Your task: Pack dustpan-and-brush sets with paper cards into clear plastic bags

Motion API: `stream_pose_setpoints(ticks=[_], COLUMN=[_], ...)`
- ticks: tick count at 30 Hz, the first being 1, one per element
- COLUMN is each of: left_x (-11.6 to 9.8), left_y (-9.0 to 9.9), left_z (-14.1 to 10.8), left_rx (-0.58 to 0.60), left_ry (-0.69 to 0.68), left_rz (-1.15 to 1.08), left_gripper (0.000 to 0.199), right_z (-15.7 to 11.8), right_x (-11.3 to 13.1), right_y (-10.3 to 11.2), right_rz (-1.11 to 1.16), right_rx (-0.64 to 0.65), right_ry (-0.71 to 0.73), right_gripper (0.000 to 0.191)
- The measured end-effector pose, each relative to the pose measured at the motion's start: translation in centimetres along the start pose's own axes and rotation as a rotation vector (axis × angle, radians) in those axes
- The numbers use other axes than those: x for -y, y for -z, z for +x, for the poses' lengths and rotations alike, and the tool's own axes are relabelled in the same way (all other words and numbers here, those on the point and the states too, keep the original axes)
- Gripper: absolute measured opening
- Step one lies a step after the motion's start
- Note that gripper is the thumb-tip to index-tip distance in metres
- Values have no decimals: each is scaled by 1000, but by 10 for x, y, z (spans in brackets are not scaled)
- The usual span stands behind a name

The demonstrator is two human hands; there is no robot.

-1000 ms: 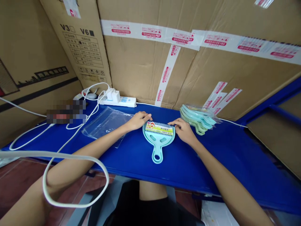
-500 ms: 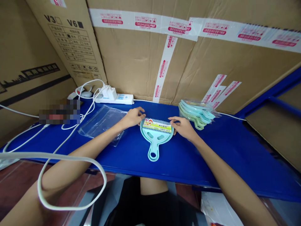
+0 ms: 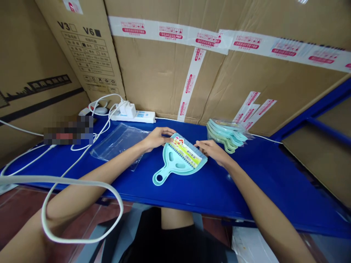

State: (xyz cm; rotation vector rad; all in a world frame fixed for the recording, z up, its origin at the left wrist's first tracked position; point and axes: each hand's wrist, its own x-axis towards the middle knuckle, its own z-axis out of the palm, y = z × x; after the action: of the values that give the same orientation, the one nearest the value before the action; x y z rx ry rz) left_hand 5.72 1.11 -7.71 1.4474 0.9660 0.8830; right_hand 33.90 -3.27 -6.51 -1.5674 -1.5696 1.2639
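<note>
A light-blue toy-sized dustpan (image 3: 175, 168) lies tilted in front of me, its ring-ended handle towards the lower left. A brush with grey-blue bristles nests in it, behind a yellow-green printed label (image 3: 188, 152). My left hand (image 3: 158, 139) pinches the pan's upper left corner between thumb and fingers. At the upper right edge, my right hand (image 3: 210, 149) has its bent fingers closed on the rim; its thumb is partly hidden. Left of the pan, near my left forearm, a clear plastic bag (image 3: 116, 140) lies flat on the blue table (image 3: 216, 193).
Behind my right hand lies a stack of bagged dustpans (image 3: 229, 133), blue and green. A white power strip (image 3: 145, 116) with plugs stands by the cardboard wall (image 3: 159, 80). White cable (image 3: 82, 241) loops across my left forearm.
The dustpan has turned clockwise between my hands, so its handle now points lower left instead of straight towards me. My left hand has moved slightly right onto the corner.
</note>
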Motion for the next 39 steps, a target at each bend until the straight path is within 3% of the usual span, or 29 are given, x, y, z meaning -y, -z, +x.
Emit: stream_pose_setpoints(ticks=[4,7,11,20,29,33,36,39], left_x=[1,6,11,7,9,7,-1,-12], left_y=[-12,-17,-18,-22,-30,-30,-19,0], left_z=[-5,-5,-3,-7,-12,-10,-8,-10], left_rx=[71,70,50,116,145,163,92,-192], left_ry=[-14,-56,-95,-182,-234,-250,-239,-190], left_rz=[-2,18,22,66,40,60,270,869], left_gripper=[40,36,33,42,41,41,39,34], right_z=[-7,-11,-11,-17,-29,-27,-23,-17], right_x=[2,2,-3,1,9,7,6,5], right_y=[-12,-23,-30,-33,-51,-49,-42,-32], right_rz=[73,89,-48,-218,-763,-835,-779,-692], right_rx=[74,84,34,4,-190,-208,-228,-268], right_ry=[-48,4,141,234,180,200,244,254], right_gripper=[42,47,46,41,37,35,34,36])
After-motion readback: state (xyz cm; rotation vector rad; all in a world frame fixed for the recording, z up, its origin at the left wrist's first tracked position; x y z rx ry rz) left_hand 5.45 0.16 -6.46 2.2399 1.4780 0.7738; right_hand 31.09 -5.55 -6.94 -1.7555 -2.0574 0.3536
